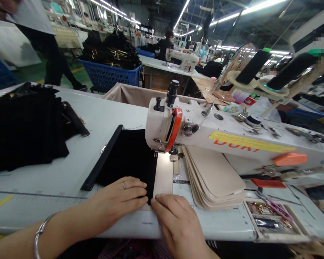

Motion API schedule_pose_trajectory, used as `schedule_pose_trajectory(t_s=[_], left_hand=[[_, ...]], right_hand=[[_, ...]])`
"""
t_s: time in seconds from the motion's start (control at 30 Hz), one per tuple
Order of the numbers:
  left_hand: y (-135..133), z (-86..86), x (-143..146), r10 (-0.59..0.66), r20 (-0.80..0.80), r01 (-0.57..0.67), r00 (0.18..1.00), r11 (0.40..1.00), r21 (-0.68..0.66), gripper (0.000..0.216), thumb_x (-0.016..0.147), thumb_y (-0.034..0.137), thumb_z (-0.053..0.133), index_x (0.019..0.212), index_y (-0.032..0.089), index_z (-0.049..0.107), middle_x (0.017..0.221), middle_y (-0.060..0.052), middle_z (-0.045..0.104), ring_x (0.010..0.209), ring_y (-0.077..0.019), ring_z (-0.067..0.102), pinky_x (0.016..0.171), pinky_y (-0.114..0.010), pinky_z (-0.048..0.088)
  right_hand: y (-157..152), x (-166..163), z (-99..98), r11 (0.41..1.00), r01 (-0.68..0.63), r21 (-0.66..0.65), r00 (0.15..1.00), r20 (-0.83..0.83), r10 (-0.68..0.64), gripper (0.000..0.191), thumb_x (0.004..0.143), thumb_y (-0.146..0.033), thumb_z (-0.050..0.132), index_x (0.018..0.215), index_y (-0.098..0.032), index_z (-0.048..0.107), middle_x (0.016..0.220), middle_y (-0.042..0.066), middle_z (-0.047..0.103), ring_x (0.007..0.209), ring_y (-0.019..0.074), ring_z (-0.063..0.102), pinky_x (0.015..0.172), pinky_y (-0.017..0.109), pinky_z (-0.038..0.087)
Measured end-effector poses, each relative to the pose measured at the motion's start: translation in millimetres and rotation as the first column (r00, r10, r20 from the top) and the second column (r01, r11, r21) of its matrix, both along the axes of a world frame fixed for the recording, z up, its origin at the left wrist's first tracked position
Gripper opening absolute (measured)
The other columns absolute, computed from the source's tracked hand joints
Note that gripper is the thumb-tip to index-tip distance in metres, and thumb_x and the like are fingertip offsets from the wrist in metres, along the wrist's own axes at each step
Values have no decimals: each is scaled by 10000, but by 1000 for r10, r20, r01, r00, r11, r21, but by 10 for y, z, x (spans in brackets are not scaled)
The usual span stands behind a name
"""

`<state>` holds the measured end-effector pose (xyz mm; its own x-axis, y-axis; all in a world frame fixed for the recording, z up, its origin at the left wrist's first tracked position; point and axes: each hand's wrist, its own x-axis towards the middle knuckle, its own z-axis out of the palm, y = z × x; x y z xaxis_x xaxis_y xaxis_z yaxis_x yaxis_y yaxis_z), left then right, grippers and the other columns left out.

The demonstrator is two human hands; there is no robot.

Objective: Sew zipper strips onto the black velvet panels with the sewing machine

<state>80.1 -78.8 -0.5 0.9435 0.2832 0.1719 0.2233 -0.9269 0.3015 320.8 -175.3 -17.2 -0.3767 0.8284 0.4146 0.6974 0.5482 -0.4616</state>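
My left hand lies flat, fingers stretched out, on a black fabric panel. A dark strip with a small metal fitting runs along that panel's left edge. At the near edge of a beige panel, my right hand has its fingers bent and pressed together; its thumb is mostly hidden. The beige panel lies alongside the black one, and both reach under the head of a white sewing machine. The presser foot is lit from beside the needle, and the exact overlap of the panels there cannot be made out.
Stacked beige panels sit right of the needle area. A parts tray holds pink-handled snips and metal fittings. Black pieces are piled at left. Beyond are a blue basket of black goods, thread cones and a walking person.
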Motion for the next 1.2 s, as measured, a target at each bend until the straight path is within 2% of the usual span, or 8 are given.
schedule_pose_trajectory(t_s=[0.3, 0.53, 0.73, 0.97, 1.2], left_hand=[[256, -60, 62, 1, -37, 2, 999, 997, 75, 474, 890, 14, 461, 1301, 228, 560, 1342, -36, 601, 1279, -208, 517, 1150, -414, 358], [469, -107, 141, 18, 1, -18, 1000, 992, 121, 418, 910, 49, 480, 1284, 209, 576, 1291, -48, 637, 1263, -202, 536, 1130, -392, 369], [660, -167, 187, 39, -51, -29, 998, 984, 175, 462, 901, -8, 427, 1295, 196, 557, 1318, -32, 626, 1303, -215, 498, 1136, -421, 349], [919, -211, 267, 95, -24, -89, 995, 981, 173, 406, 922, 37, 447, 1279, 175, 581, 1319, -68, 617, 1280, -203, 516, 1117, -379, 368], [1107, -220, 365, 223, 37, -226, 974, 966, 125, 332, 933, 73, 488, 1172, 224, 660, 1254, -34, 653, 1157, -181, 589, 1029, -315, 424]], right_hand=[[149, 11, -28, 997, 68, -27, 996, 50, -67, 363, 965, -107, 447, 1281, -213, 592, 1187, 53, 646, 1028, 230, 561, 910, 395, 478], [336, 43, 22, 991, 105, -83, 989, 114, -95, 362, 947, -100, 480, 1274, -215, 585, 1186, 55, 630, 1032, 240, 544, 929, 411, 460], [527, 58, 24, 986, 130, -101, 981, 157, -113, 364, 950, -126, 501, 1295, -218, 567, 1192, 57, 616, 1066, 238, 532, 966, 412, 441], [746, 53, 97, 977, 183, -105, 960, 232, -155, 332, 954, -164, 515, 1276, -197, 590, 1181, 63, 619, 1058, 243, 535, 969, 415, 442], [880, 31, 14, 966, 252, -65, 936, 268, -226, 381, 954, -208, 511, 1332, -194, 555, 1209, 95, 617, 1081, 258, 539, 974, 423, 434]])
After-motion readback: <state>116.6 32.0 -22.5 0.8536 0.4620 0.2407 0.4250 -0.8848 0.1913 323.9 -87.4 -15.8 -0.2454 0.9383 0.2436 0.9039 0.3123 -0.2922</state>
